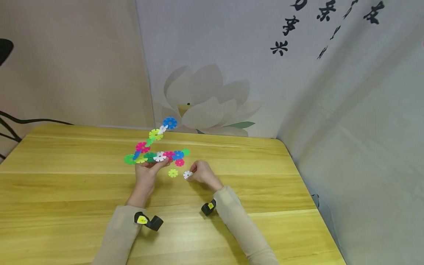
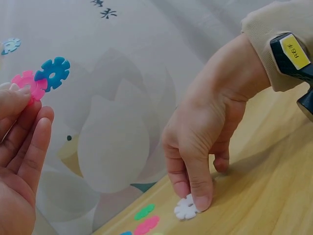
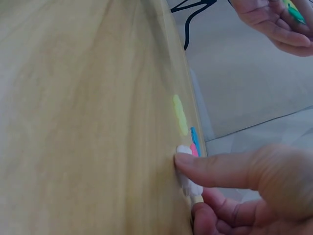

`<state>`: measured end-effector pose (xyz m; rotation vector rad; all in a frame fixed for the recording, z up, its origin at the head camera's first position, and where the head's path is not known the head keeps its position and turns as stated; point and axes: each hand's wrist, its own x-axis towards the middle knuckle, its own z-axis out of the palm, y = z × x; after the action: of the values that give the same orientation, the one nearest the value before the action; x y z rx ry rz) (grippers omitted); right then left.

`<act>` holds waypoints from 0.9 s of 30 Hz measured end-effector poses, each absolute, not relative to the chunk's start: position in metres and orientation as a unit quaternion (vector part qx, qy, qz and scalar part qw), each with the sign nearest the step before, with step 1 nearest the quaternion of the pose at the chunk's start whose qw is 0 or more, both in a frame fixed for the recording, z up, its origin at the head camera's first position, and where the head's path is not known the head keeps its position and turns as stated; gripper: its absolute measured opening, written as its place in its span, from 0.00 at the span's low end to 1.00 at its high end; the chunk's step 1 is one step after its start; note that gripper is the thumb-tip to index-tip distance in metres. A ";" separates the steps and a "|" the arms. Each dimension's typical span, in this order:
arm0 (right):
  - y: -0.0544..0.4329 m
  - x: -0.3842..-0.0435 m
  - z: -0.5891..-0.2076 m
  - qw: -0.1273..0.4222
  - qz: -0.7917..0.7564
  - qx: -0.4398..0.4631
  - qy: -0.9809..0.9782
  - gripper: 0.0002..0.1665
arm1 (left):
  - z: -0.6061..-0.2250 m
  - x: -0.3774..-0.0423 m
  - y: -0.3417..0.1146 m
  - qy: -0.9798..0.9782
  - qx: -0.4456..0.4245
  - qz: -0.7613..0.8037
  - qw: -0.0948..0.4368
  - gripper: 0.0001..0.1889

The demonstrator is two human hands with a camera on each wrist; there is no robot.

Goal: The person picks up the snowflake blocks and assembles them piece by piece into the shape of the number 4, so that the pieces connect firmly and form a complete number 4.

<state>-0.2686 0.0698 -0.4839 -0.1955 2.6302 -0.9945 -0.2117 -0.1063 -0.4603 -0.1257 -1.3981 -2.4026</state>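
My right hand (image 1: 202, 172) pinches white notched disc (image 1: 186, 175) by rim, near yellow disc (image 1: 173, 173); left hand (image 1: 147, 176) grips disc chain (image 1: 150, 157) at pink disc (image 1: 169, 155). Likely light, stiff plastic; hold rims; chain joints may slip.

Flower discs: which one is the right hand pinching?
The loose white disc, separate from the held chain; the nearby yellow disc and pink disc lie untouched on the table.
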 end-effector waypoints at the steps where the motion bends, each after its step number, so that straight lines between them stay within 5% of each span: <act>1: 0.070 -0.269 -0.484 0.162 -0.348 -0.066 0.921 0.16 | -0.460 -0.212 -0.106 -0.494 -0.045 -0.849 0.179 0.11; 19: 0.079 -0.270 -0.482 0.183 -0.423 -0.070 0.885 0.10 | -0.460 -0.213 -0.108 -0.498 -0.046 -0.849 0.173 0.10; 27: 0.091 -0.263 -0.479 0.085 -0.590 -0.101 0.797 0.07 | -0.460 -0.214 -0.109 -0.499 -0.048 -0.848 0.173 0.09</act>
<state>-0.2630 0.0908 -0.4787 -0.3021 2.3755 -1.7583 -0.2137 -0.1088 -0.4595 -0.1354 -1.4147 -2.4062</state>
